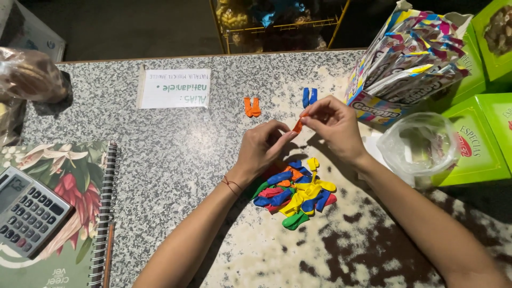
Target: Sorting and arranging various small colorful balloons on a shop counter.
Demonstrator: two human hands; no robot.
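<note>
While both hands (298, 130) pinch orange balloon (297, 126), balloon pile (295, 193) below, snack box (406, 58) right.

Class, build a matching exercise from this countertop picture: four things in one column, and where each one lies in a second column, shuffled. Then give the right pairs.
Things
1. orange balloon
2. calculator
3. pile of mixed balloons
4. blue balloons

Places
A. on the flowered spiral notebook
B. pinched between left hand and right hand
C. on the counter below the hands
D. on the counter beyond the hands, beside the orange pair

Pairs: 1-B, 2-A, 3-C, 4-D
</note>
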